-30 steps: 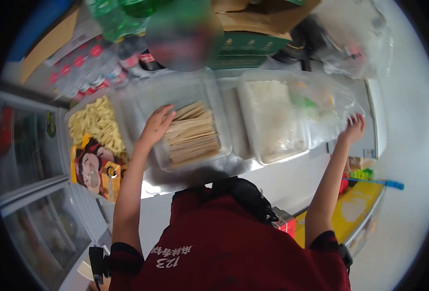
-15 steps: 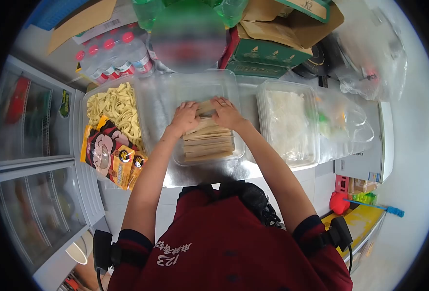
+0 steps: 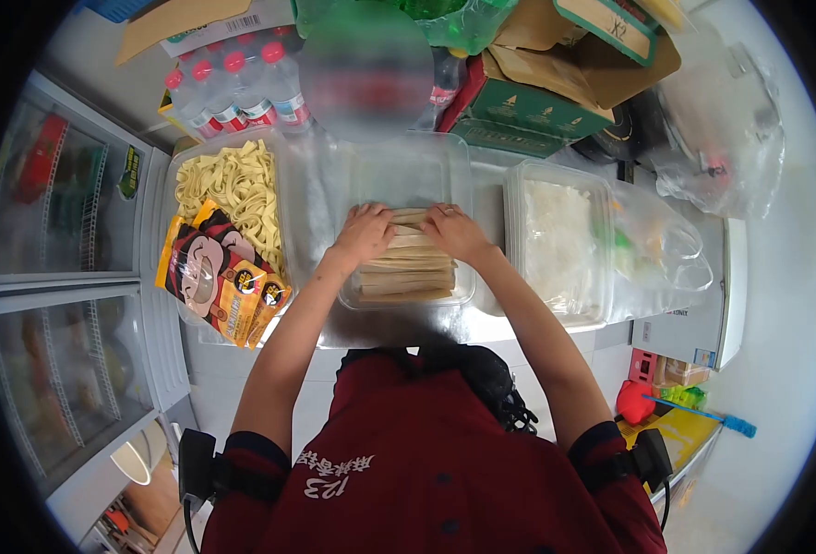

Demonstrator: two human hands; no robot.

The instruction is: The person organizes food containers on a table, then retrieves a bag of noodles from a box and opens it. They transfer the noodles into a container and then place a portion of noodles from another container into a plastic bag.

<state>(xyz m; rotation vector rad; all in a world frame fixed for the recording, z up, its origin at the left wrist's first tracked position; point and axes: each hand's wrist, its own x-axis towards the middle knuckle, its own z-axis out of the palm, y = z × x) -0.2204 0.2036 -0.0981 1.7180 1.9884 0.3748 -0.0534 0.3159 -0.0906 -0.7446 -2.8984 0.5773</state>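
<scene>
A clear plastic container (image 3: 408, 159) stands on the metal table in front of me. In its near half lies a row of flat, beige folded strips (image 3: 408, 277) that look like tofu skin, packed one against another. My left hand (image 3: 367, 233) grips the left end of the farthest strip, fingers bent over it. At the other end, my right hand (image 3: 456, 233) holds the same beige strip (image 3: 410, 218), which lies against the row. The fingertips partly cover its ends. The far half of the container shows bare plastic.
Left stands a container of wide noodles (image 3: 233, 185) with orange-black packets (image 3: 223, 277) on it. Stacked lidded containers (image 3: 560, 240) with whitish contents are at right. Bottles (image 3: 242, 88) and a green carton (image 3: 528, 111) line the back. A glass-door fridge (image 3: 66, 212) borders the left.
Both hands have drawn the farthest strip toward me, closing the gap between it and the row. The whole view has shifted slightly.
</scene>
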